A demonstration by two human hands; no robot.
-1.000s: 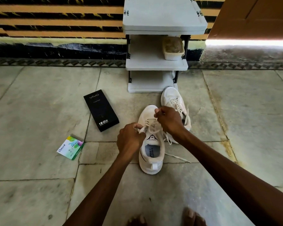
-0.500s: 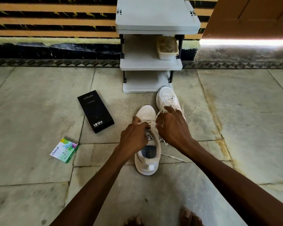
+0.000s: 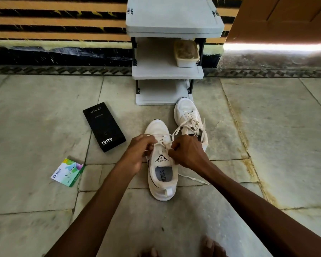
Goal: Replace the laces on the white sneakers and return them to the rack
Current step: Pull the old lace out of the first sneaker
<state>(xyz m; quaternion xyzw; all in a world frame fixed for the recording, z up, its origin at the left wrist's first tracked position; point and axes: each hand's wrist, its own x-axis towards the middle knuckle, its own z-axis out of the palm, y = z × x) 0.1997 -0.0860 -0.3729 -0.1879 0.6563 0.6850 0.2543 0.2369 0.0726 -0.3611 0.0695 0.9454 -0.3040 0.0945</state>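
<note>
While my left hand (image 3: 139, 152) and right hand (image 3: 186, 153) each pinch the lace (image 3: 162, 143) over the near sneaker (image 3: 162, 184), on the floor (image 3: 44, 117) before the rack (image 3: 167, 71), uneven pulling could yank one end free.

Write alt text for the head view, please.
The left hand and right hand pinch the white lace of the near white sneaker on the grey stone floor. The second white sneaker stands beyond, before the grey plastic rack.

On the stone floor (image 3: 35, 112) stand the grey rack (image 3: 156, 91), near sneaker (image 3: 163, 191), far sneaker (image 3: 184, 108), black box (image 3: 104, 127) and green packet (image 3: 68, 172).
</note>
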